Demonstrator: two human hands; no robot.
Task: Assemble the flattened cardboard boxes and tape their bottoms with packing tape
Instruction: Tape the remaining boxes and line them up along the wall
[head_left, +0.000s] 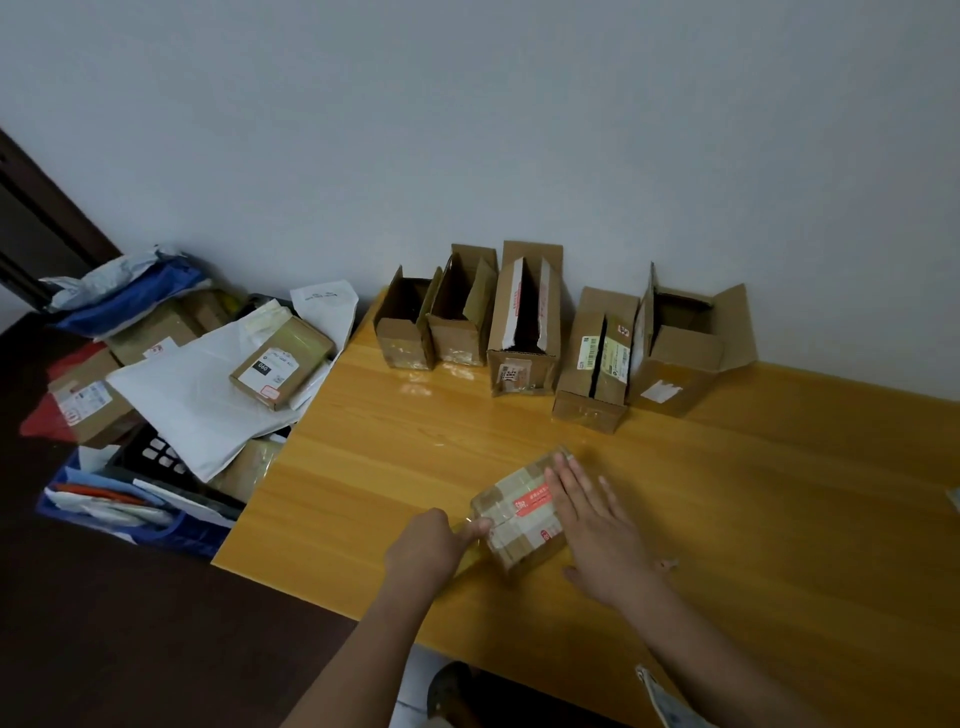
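Note:
A small cardboard box with a red label and clear tape across it lies on the wooden table in front of me. My right hand lies flat on the box's right side with straight fingers. My left hand is curled at the box's left end, its thumb pressing a strip of clear packing tape against that end. The tape roll itself is not visible. Several assembled boxes stand open along the wall at the table's back.
Left of the table, a heap of flat cardboard boxes, white mailers and bags fills a blue crate and a dark one. A paper scrap lies at the table's front edge.

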